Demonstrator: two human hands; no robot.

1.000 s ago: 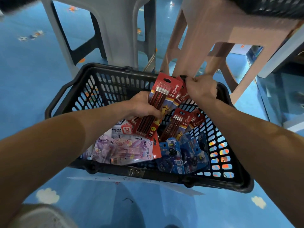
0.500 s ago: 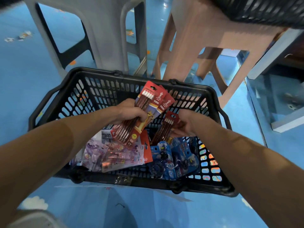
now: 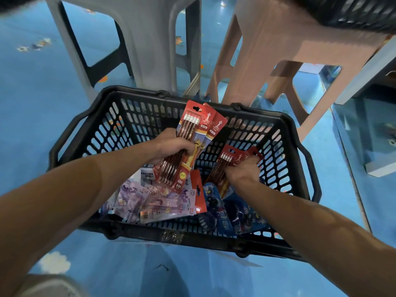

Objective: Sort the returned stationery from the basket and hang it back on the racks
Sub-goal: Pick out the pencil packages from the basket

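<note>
My left hand (image 3: 171, 146) is gripping a stack of red pencil packs (image 3: 192, 133) around the middle, with the fingers curled tight. Their long axis is tilting away from me, and the hang-hole ends are pointing up over the far wall of the black basket (image 3: 137, 123). My right hand (image 3: 243, 171) is clutching a smaller bunch of pencil packs (image 3: 230, 159) inside the basket, headers also pointing up and away. Purple packets (image 3: 150, 200) and blue packets (image 3: 235, 215) are lying on the bottom.

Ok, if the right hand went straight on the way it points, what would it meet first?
Probably the pencil packs gripped by the left hand: the right hand, holding its own red packs, points forward-left toward them inside the basket. Depth is unclear.
</note>
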